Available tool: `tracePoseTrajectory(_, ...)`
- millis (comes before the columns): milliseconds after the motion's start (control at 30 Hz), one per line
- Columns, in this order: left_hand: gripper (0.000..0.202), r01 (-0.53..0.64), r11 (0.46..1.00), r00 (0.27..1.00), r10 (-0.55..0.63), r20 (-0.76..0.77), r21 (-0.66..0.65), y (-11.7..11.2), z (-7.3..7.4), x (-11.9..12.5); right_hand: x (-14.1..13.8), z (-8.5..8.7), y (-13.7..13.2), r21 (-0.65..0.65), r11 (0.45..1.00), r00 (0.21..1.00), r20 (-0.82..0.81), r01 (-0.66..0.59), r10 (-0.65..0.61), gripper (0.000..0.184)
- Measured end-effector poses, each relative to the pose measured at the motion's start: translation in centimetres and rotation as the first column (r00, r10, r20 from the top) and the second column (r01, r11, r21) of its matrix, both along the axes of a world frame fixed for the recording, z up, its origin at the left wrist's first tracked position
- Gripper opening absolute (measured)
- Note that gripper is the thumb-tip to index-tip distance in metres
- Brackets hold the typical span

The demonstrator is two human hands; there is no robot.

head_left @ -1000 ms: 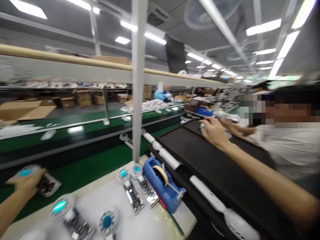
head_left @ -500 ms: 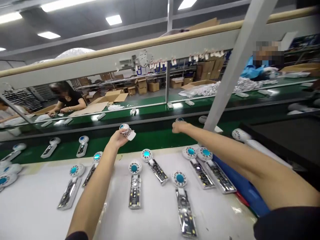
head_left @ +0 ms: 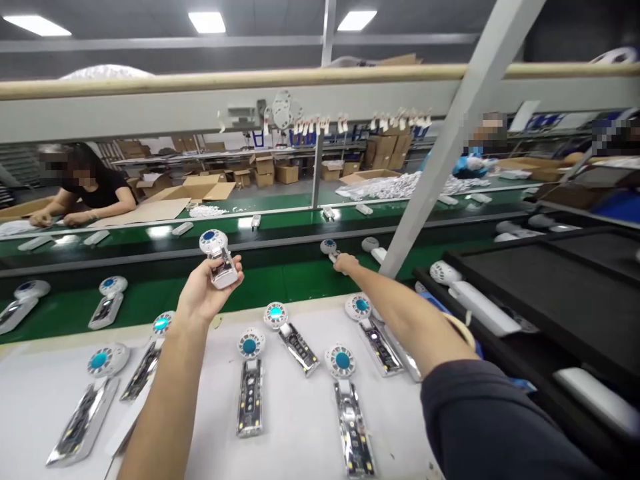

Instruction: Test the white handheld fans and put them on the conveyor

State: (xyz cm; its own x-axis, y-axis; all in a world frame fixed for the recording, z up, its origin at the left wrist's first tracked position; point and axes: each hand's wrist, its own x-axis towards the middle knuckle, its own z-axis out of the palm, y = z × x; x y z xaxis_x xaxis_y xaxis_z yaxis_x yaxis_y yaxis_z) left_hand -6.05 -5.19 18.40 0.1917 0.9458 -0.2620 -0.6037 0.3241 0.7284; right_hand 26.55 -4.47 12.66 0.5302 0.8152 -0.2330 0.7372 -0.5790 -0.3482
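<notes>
White fan part (head_left: 218, 257) sits gripped in the left hand (head_left: 206, 293), while the right hand (head_left: 345, 263) closes on another fan (head_left: 330, 248) on the green belt (head_left: 280, 280), with many fans (head_left: 250, 387) waiting on the table (head_left: 300, 427).

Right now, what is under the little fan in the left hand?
The left hand holds the fan up over the green belt. The palm is covered by it.

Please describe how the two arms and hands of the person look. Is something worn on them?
Both hands, the left hand and the right hand, are bare: no gloves, and no rings or watch that I can see. Both forearms are bare too. The right arm has a dark navy sleeve covering the upper arm down to about the elbow. On the left arm no sleeve shows within the picture.
</notes>
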Motion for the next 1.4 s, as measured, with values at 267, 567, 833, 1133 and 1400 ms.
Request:
tracePoseTrajectory(267,0.033,-0.01,0.941,0.995,0.043,-0.091,0.337,-2.1,0.8,3.0,-3.0,0.1,1.3,0.314,0.93,0.733,-0.675,0.19,0.078,0.028)
tracePoseTrajectory(567,0.066,0.089,0.866,0.989,-0.018,-0.147,0.493,-3.5,0.7,3.8,-8.0,3.5,-5.1,0.67,0.683,0.346,-0.739,0.29,0.578,0.03)
tracePoseTrajectory(833,0.074,0.217,0.855,0.976,-0.174,-0.134,0.472,-4.1,0.4,4.2,-8.9,5.4,-8.2,0.661,0.726,0.191,-0.75,0.187,0.634,0.06)
tracePoseTrajectory(1133,0.071,0.286,0.79,0.958,-0.225,-0.178,0.543,-3.5,-0.5,4.6,-8.6,5.3,-8.2,0.64,0.755,0.192,-0.766,0.143,0.614,0.063)
tracePoseTrajectory(1400,0.073,0.313,0.772,0.95,-0.244,-0.198,0.553,-3.1,-0.7,5.0,-8.9,5.1,-8.2,0.707,0.697,0.198,-0.705,0.12,0.681,0.058)
